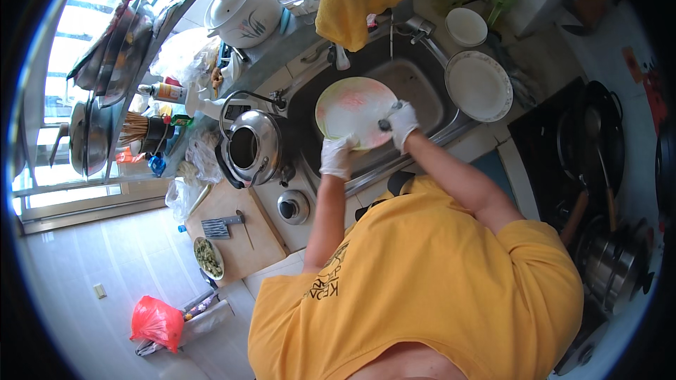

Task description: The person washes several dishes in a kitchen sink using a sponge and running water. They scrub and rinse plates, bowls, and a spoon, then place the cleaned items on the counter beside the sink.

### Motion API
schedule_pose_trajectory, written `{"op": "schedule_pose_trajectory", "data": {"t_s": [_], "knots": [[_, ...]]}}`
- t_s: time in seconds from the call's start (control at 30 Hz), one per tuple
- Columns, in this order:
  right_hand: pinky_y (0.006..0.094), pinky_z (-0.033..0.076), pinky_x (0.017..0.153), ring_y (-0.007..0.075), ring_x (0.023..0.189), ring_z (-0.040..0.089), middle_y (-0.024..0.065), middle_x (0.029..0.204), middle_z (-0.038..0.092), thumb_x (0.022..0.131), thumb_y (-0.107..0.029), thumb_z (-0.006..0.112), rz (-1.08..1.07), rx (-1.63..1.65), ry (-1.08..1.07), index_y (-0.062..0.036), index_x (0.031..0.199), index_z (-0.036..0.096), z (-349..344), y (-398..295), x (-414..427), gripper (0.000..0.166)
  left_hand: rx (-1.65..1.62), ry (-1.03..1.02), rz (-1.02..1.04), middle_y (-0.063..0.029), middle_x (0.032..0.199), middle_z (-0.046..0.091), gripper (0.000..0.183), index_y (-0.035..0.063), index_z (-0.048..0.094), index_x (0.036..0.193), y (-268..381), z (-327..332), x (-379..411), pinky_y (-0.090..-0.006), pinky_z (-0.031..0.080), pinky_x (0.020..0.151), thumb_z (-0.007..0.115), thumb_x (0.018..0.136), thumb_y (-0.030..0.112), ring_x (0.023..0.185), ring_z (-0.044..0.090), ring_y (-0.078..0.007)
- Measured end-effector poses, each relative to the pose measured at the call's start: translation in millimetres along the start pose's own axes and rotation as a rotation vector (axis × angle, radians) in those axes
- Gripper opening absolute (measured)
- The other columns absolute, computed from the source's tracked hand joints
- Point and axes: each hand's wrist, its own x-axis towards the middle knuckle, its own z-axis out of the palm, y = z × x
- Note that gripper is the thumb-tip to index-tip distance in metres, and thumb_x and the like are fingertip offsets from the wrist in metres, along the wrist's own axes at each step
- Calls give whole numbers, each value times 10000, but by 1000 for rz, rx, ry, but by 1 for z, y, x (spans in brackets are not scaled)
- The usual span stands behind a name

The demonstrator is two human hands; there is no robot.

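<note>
Over the sink, a large round plate (353, 111) with a pink-tinted pattern and a pale green rim is tilted toward me. My left hand (337, 158), in a thin white glove, grips the plate's near left edge. On its right side rests my right hand (405, 122), gloved likewise, with a small dark pad (384, 125) between its fingers and the plate. What the pad is made of is too small to tell. The steel sink basin (406, 76) lies beneath, partly hidden by the plate.
Right of the sink stand a white bowl (466, 27) and a rimmed plate (478, 86). A steel kettle (252, 149) stands to the left, with a cleaver (217, 227) on a cutting board (253, 253) beyond. A yellow towel (359, 0) hangs above; a wok (591, 142) sits far right.
</note>
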Motion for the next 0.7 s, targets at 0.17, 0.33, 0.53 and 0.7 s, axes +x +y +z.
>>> {"op": "schedule_pose_trajectory", "data": {"t_s": [0.17,0.33,0.53,0.7], "knots": [[251,425,470,79,567,484,9,688,510,767,57,505,-25,-61,-80,-105,748,513,-8,-56,-4,164,117,-98,83,-44,928,622,434,24,542,1131,11,-4,-3,-304,530,707,631,708,-9,808,623,-157],[263,445,522,97,667,513,33,807,519,766,69,470,-43,177,122,-87,875,490,33,-35,-32,190,349,360,587,-8,925,578,381,31,532,1136,-48,-10,36,-269,462,670,667,786,97,771,526,-107],[285,471,593,124,710,546,37,807,559,855,-87,528,39,2,-25,-50,1104,466,6,-39,-33,260,-191,41,-93,-148,1148,549,453,-1,430,1230,-12,2,4,-503,507,854,575,803,34,1018,580,-324],[258,495,687,103,784,574,29,856,590,860,-152,542,16,380,-325,-53,1063,560,-1,-72,-19,227,-363,-8,-328,-198,1146,547,479,-81,403,1227,-23,-18,4,-467,556,773,571,792,26,1004,592,-358]]}}
